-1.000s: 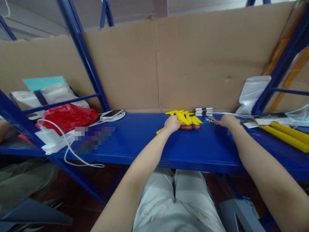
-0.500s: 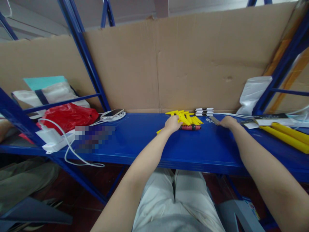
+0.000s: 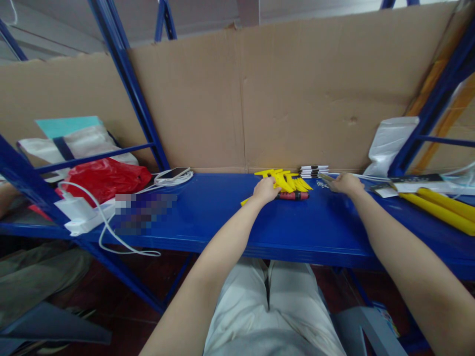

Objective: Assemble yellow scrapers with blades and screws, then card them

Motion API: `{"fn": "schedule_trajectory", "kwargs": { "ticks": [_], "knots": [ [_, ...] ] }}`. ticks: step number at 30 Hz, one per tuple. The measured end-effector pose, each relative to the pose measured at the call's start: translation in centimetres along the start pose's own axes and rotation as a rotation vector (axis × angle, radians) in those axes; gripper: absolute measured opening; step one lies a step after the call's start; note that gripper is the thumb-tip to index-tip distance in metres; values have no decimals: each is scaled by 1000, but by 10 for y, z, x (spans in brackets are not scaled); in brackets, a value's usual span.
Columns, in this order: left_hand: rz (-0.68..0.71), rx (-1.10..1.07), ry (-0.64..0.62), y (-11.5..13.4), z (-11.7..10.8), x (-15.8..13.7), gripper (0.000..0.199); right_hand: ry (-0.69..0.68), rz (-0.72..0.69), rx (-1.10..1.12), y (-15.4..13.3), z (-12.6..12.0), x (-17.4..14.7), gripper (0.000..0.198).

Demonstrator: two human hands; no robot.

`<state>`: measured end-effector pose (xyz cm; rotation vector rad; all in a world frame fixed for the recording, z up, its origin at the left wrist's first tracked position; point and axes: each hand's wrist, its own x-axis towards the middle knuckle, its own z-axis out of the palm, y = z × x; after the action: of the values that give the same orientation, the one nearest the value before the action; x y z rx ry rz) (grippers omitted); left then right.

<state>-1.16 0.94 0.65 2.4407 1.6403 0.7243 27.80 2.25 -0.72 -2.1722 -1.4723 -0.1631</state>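
Note:
My left hand (image 3: 265, 191) is closed around a yellow plastic piece (image 3: 244, 201), whose end pokes out on the left side of the fist. Just behind it lies a pile of yellow T-shaped plastic parts (image 3: 284, 181). A red handle with black bands (image 3: 294, 196), perhaps a screwdriver's, rests in front of the pile. My right hand (image 3: 349, 183) pinches a thin, flat greyish strip (image 3: 327, 178) pointing left. Under its tip are scattered tiny white bits (image 3: 321, 185), too small to name. Small black-and-white boxes (image 3: 313, 171) are stacked behind them.
Long yellow tubes (image 3: 445, 210) lie at the right, beside a white plastic bag (image 3: 393, 141). On the left are a phone (image 3: 174, 173) on coiled white cable, a power strip (image 3: 79, 225) and a red bag (image 3: 107, 178). Cardboard (image 3: 282, 99) walls off the back.
My right hand has moved slightly left and up, carrying the flat strip over the white bits toward the stacked boxes. My left hand stays in place.

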Motion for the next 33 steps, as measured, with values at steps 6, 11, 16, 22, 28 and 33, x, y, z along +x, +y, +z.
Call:
{"fn": "schedule_trajectory", "kwargs": {
  "ticks": [6, 11, 16, 22, 28, 33],
  "knots": [
    [13, 8, 4, 0, 0, 1, 27, -22, -131, 435, -45, -9, -24, 23],
    [30, 16, 7, 0, 0, 1, 28, -172, -259, 722, -72, -9, -42, 36],
    [50, 25, 8, 1, 0, 1, 27, -314, -239, 805, -83, -11, -54, 41],
    [51, 12, 22, 2, 0, 0, 27, -369, -209, 811, -88, -8, -58, 31],
    [54, -3, 44, 2, 0, -1, 24, -367, -198, 726, -90, -9, -60, 12],
    [70, -31, 51, 2, 1, 0, 24, -344, -156, 693, -93, -10, -62, 11]
  ]
}}
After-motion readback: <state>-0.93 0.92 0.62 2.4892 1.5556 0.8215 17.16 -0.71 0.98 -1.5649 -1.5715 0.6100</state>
